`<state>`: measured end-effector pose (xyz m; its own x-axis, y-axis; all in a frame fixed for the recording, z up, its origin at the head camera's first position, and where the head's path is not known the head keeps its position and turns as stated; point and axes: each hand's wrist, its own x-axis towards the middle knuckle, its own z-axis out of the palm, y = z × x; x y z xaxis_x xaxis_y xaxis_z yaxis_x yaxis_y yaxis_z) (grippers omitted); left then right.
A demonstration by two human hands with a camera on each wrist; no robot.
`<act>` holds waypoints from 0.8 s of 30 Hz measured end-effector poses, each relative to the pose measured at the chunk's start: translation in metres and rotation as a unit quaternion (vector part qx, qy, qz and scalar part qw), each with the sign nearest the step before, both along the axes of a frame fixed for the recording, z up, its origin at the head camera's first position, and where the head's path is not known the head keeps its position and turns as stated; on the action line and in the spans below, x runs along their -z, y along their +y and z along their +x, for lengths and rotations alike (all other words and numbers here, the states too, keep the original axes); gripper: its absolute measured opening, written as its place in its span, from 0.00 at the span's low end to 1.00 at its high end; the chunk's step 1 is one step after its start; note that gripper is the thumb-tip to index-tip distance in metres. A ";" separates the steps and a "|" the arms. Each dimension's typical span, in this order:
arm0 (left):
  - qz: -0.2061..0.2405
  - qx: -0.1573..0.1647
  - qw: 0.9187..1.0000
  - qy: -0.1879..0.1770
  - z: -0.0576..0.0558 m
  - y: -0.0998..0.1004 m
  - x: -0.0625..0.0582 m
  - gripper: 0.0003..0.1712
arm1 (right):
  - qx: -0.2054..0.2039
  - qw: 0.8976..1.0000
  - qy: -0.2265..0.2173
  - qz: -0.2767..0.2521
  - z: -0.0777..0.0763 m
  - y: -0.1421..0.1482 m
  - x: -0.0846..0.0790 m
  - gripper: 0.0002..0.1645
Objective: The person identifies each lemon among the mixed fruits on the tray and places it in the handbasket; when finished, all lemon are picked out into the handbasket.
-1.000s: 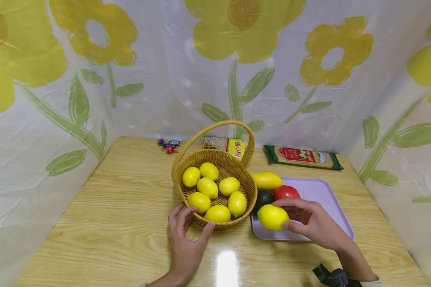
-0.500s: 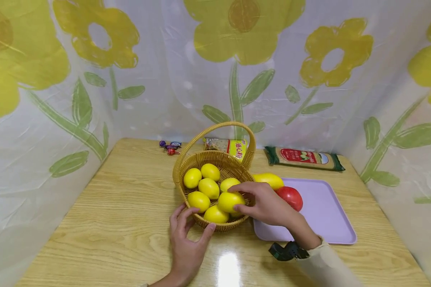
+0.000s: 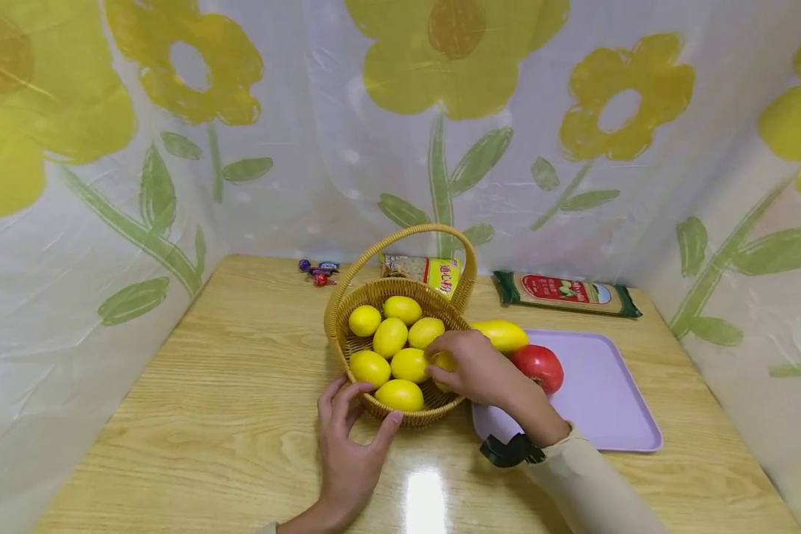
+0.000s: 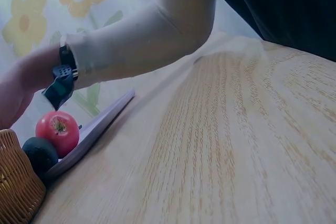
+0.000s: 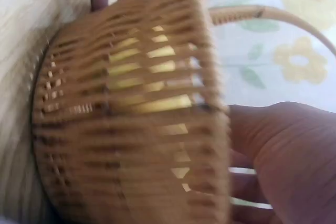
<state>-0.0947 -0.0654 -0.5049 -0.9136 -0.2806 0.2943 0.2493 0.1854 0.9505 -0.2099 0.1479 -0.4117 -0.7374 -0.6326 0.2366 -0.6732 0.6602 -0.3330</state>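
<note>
A woven basket (image 3: 339,348) with an arched handle stands mid-table, holding several lemons (image 3: 390,337). My left hand (image 3: 352,460) grips its front-left rim, index finger over the edge and thumb at the front. Inside the right part of the basket, my right hand (image 3: 477,367) has its fingers curled round a lemon (image 3: 445,361), which they partly cover. In the right wrist view, the right hand (image 5: 299,156) reaches over the rim beside the basket wall (image 5: 131,145); yellow shows through the weave.
Right of the basket is a lilac tray (image 3: 614,400) with a red round fruit (image 3: 538,368), a yellow mango-like fruit (image 3: 502,335) and a dark green fruit (image 4: 40,155). Behind stand a green-ended food packet (image 3: 566,294), a yellow packet (image 3: 440,275) and small candies (image 3: 320,271).
My right hand has carried a lemon left from over the tray into the basket and lowered it among the others, several of which have shifted. The left hand keeps its place.
</note>
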 end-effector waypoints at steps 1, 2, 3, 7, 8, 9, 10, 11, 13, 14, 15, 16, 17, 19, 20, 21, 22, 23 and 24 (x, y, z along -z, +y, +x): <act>0.000 -0.001 1.000 -0.001 0.000 0.000 -0.001 0.31 | 0.004 1.000 -0.003 -0.011 0.001 0.005 -0.001 0.13; 0.000 -0.003 1.000 0.002 0.001 -0.001 -0.002 0.30 | 0.005 1.000 -0.004 -0.022 0.003 0.010 -0.003 0.12; -0.003 -0.009 1.000 0.009 0.001 -0.003 -0.005 0.29 | 0.009 0.999 -0.001 -0.036 0.004 0.016 -0.005 0.12; -0.004 -0.056 0.993 0.100 -0.005 -0.020 -0.022 0.20 | 0.029 0.997 0.031 -0.068 0.008 0.049 -0.021 0.12; 0.003 -0.068 0.988 0.136 -0.009 -0.028 -0.029 0.18 | 0.037 0.996 0.046 -0.073 0.009 0.058 -0.027 0.13; 0.009 -0.078 0.981 0.176 -0.015 -0.038 -0.039 0.17 | 0.048 0.994 0.062 -0.077 0.011 0.066 -0.033 0.14; 0.018 -0.084 0.972 0.217 -0.021 -0.048 -0.050 0.17 | 0.056 0.992 0.077 -0.079 0.012 0.075 -0.040 0.15; 0.024 -0.089 0.963 0.253 -0.028 -0.060 -0.063 0.18 | 0.063 0.990 0.098 -0.081 0.014 0.083 -0.048 0.16; 0.021 -0.101 0.946 0.308 -0.043 -0.083 -0.095 0.19 | 0.078 0.983 0.142 -0.084 0.018 0.097 -0.065 0.19; 0.007 -0.110 0.937 0.331 -0.050 -0.095 -0.113 0.20 | 0.084 0.979 0.162 -0.088 0.019 0.103 -0.074 0.22; -0.019 -0.124 0.930 0.346 -0.057 -0.106 -0.131 0.21 | 0.088 0.975 0.184 -0.092 0.021 0.109 -0.085 0.24; -0.049 -0.137 0.924 0.354 -0.062 -0.115 -0.150 0.23 | 0.092 0.969 0.208 -0.101 0.022 0.113 -0.095 0.25; -0.086 -0.151 0.917 0.358 -0.067 -0.125 -0.169 0.26 | 0.100 0.963 0.227 -0.108 0.024 0.118 -0.106 0.27; -0.163 -0.173 0.902 0.360 -0.074 -0.140 -0.204 0.33 | 0.121 0.948 0.270 -0.120 0.026 0.126 -0.128 0.29; -0.203 -0.179 0.894 0.357 -0.076 -0.147 -0.219 0.37 | 0.133 0.941 0.284 -0.126 0.027 0.129 -0.137 0.31; -0.241 -0.180 0.886 0.351 -0.077 -0.154 -0.232 0.40 | 0.149 0.933 0.300 -0.131 0.028 0.132 -0.146 0.35; -0.274 -0.179 0.881 0.343 -0.078 -0.159 -0.242 0.42 | 0.164 0.925 0.316 -0.134 0.029 0.134 -0.154 0.40; -0.305 -0.179 0.872 0.337 -0.080 -0.164 -0.251 0.45 | 0.177 0.919 0.326 -0.133 0.031 0.136 -0.161 0.45; -0.335 -0.181 0.864 0.330 -0.081 -0.168 -0.258 0.46 | 0.189 0.912 0.339 -0.132 0.031 0.137 -0.166 0.49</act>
